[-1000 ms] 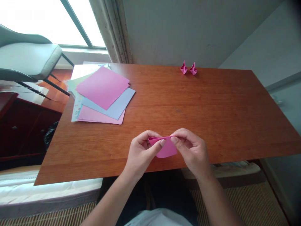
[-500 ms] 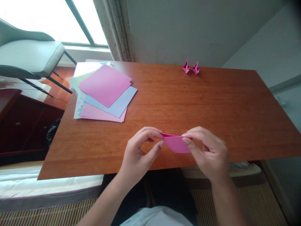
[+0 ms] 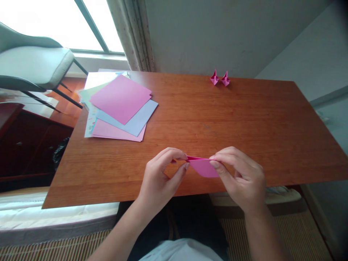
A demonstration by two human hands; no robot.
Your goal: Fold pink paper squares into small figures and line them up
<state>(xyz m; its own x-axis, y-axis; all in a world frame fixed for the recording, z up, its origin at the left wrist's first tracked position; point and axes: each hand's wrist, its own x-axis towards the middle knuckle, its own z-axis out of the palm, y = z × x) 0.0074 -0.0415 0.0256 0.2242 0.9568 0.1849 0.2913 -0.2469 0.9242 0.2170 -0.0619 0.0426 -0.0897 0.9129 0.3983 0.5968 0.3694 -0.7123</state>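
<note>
A small folded pink paper [image 3: 203,167] hangs just above the near edge of the wooden table [image 3: 244,119], held between both hands. My left hand [image 3: 160,177] pinches its left tip with thumb and forefinger. My right hand [image 3: 241,177] pinches its right end, fingers curled. The paper's upper edge is straight and its lower edge curves down. Two small folded pink paper figures [image 3: 219,78] stand side by side at the table's far edge.
A loose stack of pink, light blue and white paper sheets [image 3: 119,105] lies at the table's far left. A grey chair [image 3: 29,61] stands by the window beyond the left edge. A wall runs behind the table.
The hands have drawn apart since a second ago, and the paper has shifted right and been pulled out straighter. Almost nothing differs from half a second ago.
</note>
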